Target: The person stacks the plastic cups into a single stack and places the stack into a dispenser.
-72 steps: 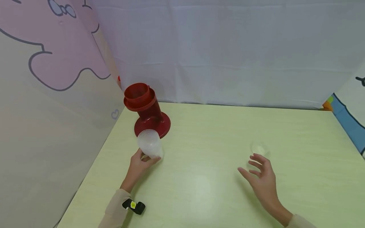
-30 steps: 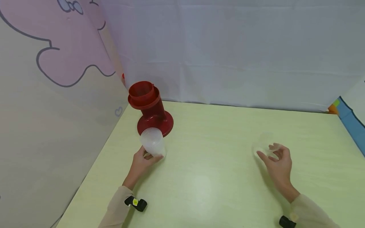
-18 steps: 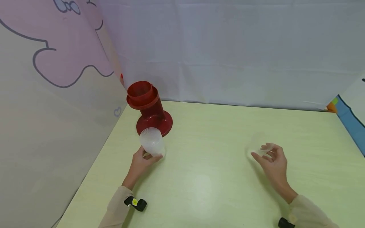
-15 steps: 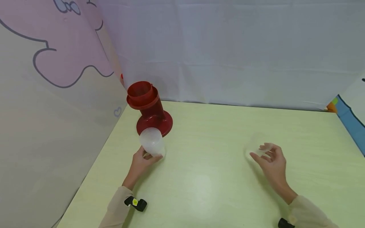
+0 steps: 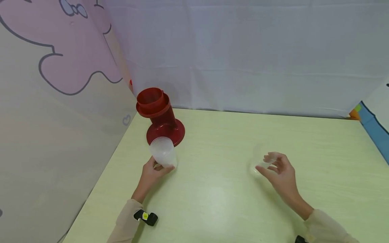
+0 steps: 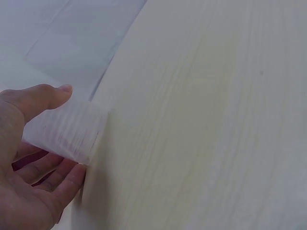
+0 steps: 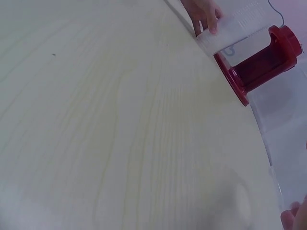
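Note:
My left hand (image 5: 151,173) grips the lower end of a stack of clear plastic cups (image 5: 162,151) in front of a red plastic cup dispenser (image 5: 161,116). In the left wrist view, the thumb lies over the cup stack (image 6: 67,132) and the fingers curl beneath it. On the right side, my right hand (image 5: 282,175) holds a single clear plastic cup (image 5: 261,163) between thumb and fingers. This cup is faint, and I cannot tell whether its base touches the table. The right wrist view catches only the right fingertips (image 7: 290,216) at its lower right edge.
The pale wood-grain table (image 5: 218,135) meets a hanging white cloth (image 5: 237,60) at its back edge. A wall with a pink cartoon print (image 5: 73,64) borders the left side. Black wrist cameras are strapped on both sleeves; the left camera (image 5: 149,218) shows fully.
My right hand was open near the standing cup, then took hold of it and shifted it left across the table. The left hand keeps its grip on the stack beside the dispenser.

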Motion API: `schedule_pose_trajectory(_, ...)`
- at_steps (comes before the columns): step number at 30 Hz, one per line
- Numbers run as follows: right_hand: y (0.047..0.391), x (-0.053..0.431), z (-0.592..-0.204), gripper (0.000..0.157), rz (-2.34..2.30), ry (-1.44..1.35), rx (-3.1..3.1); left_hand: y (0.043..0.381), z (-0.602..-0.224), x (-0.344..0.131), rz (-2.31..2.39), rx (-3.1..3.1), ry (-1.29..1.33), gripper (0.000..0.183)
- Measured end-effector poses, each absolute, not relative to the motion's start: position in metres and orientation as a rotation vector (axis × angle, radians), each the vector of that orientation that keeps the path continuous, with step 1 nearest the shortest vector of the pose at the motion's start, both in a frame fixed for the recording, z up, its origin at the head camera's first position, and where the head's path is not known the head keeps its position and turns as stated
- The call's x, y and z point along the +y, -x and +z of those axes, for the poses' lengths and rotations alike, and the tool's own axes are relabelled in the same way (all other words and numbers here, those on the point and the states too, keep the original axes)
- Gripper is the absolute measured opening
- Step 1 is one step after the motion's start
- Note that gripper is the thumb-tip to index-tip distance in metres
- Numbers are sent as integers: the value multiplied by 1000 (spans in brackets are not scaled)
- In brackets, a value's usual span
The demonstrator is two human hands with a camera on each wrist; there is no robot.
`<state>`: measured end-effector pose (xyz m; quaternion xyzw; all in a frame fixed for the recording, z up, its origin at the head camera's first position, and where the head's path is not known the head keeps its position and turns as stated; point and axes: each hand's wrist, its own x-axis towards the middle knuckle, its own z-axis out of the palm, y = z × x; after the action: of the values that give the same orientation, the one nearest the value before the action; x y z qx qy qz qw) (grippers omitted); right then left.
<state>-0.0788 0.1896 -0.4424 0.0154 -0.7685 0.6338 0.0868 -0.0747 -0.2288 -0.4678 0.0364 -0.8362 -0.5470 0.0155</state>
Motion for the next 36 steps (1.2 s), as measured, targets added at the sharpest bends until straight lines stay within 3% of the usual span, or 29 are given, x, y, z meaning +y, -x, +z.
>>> schedule_pose_trajectory(9, 77, 179, -434, 49, 1886, -166, -2308, 66, -435, -216, -1679, -2649, -145, 65)
schedule_pose_trajectory(21, 82, 165, -432, 51, 1937, -228, -2293, 76, -470, -230, -1696, -2621, -122, 74)
schedule_pose_trajectory(36, 86, 141, -423, 52, 1988, -410, -2249, 78, -473, -233, -1679, -2613, -105, 74)
